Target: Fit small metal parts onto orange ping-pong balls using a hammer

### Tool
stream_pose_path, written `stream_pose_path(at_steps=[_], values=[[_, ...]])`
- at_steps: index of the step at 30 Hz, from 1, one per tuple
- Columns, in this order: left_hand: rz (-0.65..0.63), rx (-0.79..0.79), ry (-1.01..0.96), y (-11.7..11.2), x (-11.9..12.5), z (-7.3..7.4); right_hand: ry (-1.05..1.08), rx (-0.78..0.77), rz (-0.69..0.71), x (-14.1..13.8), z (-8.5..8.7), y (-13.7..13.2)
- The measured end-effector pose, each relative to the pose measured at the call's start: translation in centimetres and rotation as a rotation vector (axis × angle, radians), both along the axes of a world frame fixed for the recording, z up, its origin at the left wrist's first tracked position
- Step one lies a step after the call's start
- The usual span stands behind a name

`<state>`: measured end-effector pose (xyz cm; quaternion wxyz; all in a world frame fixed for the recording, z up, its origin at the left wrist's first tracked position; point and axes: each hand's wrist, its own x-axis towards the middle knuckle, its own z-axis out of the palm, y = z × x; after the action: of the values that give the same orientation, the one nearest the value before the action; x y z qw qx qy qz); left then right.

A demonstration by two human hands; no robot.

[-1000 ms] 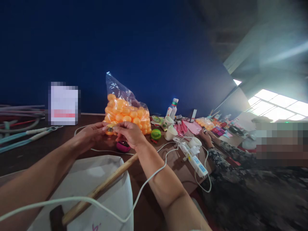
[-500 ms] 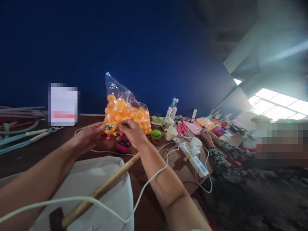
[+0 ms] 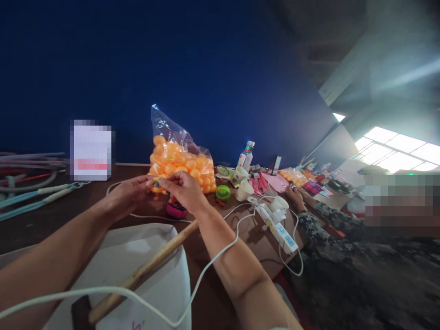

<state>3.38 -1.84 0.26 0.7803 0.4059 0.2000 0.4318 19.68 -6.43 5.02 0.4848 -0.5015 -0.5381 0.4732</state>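
My left hand (image 3: 132,192) and my right hand (image 3: 182,190) meet above a dark brown table (image 3: 41,220), fingertips pinched together on a small orange ball (image 3: 157,183) with a bit of metal on it. Most of the ball is hidden by my fingers. Just behind them stands a clear plastic bag (image 3: 180,153) full of orange balls. A pink round object (image 3: 176,210) lies on the table under my right hand.
A hammer with a wooden handle (image 3: 144,270) lies on a white bag (image 3: 137,261), crossed by a white cable (image 3: 213,261). A power strip (image 3: 283,233), paper cups (image 3: 244,189), a bottle (image 3: 246,156) and pink papers lie to the right, where another person's hand (image 3: 294,195) rests.
My right fingers have closed back over the orange ball, which showed more plainly half a second ago. Both hands stay in about the same place.
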Motion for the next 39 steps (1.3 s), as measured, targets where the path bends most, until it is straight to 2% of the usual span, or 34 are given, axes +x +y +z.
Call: stream_pose_path(at_steps=[4,9,14,19,23,26,35,37,39], values=[[-0.014,0.002,0.067,0.1,0.1,-0.3,-0.011,-0.007,-0.008,0.0,-0.6,0.4],[-0.034,-0.043,0.046,0.3,0.1,-0.8,-0.031,-0.022,0.0,-0.1,-1.0,0.6],[-0.007,-0.03,0.066,0.0,0.1,-0.5,-0.099,0.003,-0.042,-0.4,-1.0,0.4],[0.021,0.01,0.093,0.1,-0.1,-0.3,-0.129,0.086,-0.022,-0.7,-1.1,0.1],[-0.002,0.023,0.091,0.3,-0.1,-0.4,-0.108,0.104,0.007,-0.7,-1.3,0.0],[-0.012,0.014,0.063,0.3,0.0,-0.4,-0.137,0.142,-0.021,-0.6,-1.7,0.2],[0.003,-0.008,0.044,0.2,0.1,-0.7,-0.152,0.125,-0.062,-0.8,-2.6,1.0],[-0.007,-0.004,0.04,0.1,0.1,-0.5,-0.184,0.152,-0.071,-0.7,-2.5,0.9],[-0.021,0.01,0.028,-0.2,0.0,0.0,-0.259,0.168,-0.055,-0.3,-1.7,0.5]])
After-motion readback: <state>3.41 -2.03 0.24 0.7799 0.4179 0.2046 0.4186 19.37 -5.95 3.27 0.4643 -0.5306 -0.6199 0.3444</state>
